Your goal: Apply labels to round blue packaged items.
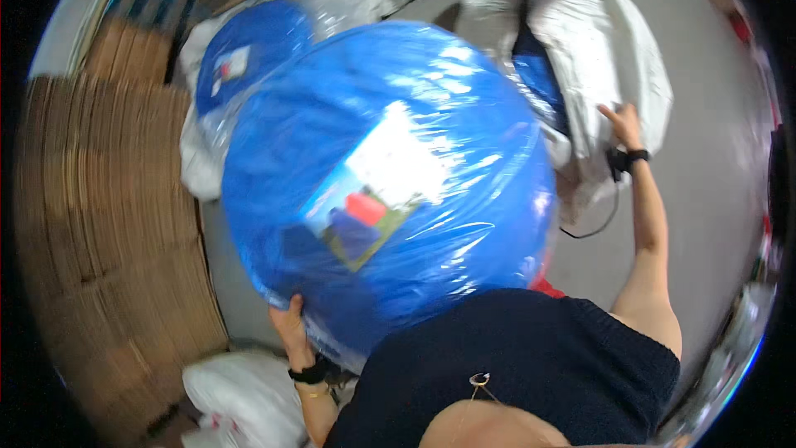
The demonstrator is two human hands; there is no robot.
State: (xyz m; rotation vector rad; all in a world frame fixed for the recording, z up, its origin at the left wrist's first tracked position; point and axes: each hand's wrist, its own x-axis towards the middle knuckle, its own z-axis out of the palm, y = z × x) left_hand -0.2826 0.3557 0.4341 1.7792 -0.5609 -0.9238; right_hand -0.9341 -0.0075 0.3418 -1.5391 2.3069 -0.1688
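A large, round, flat blue pack [290, 141] wrapped in clear shiny plastic fills the middle of the view. On its top lies a printed picture card [373, 191] showing a red and a purple shape on green. At the pack's near left edge, my left hand [288, 325] grips the rim, its fingertips partly hidden there. To the right, my right hand [625, 126] is stretched out over a white woven sack [618, 58], with thumb and fingers apart. Whether it touches the sack, I cannot tell. Blue wrapped material [537, 75] shows in the sack's opening.
A second round blue pack [257, 41] lies at the far left on white sacking. Tall stacks of flattened cardboard [116, 224] stand along the left. A white plastic bag [245, 394] sits at the near left. Grey floor [705, 182] stretches along the right. A black cord [609, 220] dangles by my right wrist.
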